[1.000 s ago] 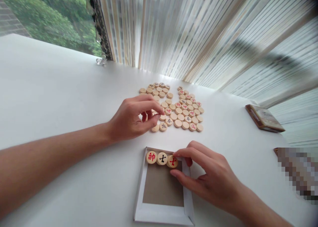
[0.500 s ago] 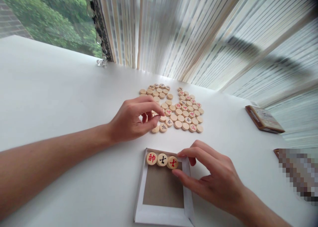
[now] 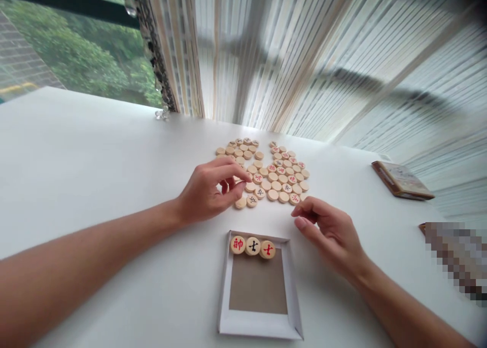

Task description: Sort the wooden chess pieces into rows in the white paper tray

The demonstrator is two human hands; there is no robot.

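Note:
My left hand (image 3: pixel 215 189) hovers at the near left side of a spread of round wooden xiangqi pieces (image 3: pixel 272 176). Its thumb and index fingertips come together in a pinch, and whatever may be between them does not show. My right hand (image 3: pixel 331 231) is above the table, right of a shallow white box (image 3: pixel 261 323) with a grey-brown bottom. The right thumb and index finger are slightly apart with nothing between them. Along the box's far side sit three pieces in a row: a red-marked piece (image 3: pixel 238 245), a black-marked piece (image 3: pixel 253 246) and another red-marked piece (image 3: pixel 268 249).
Pieces in the spread lie flat, some showing red or black characters, others blank side up. A brown-edged flat box (image 3: pixel 402 179) rests at the right, with a pixelated object (image 3: pixel 452 262) nearer. Striped string curtains (image 3: pixel 266 59) hang behind the white table (image 3: pixel 114 150), beside a window.
My right hand has let go of the right-hand red-marked piece and moved up and right, out of the white box. My left hand stays near the spread. The view has shifted slightly.

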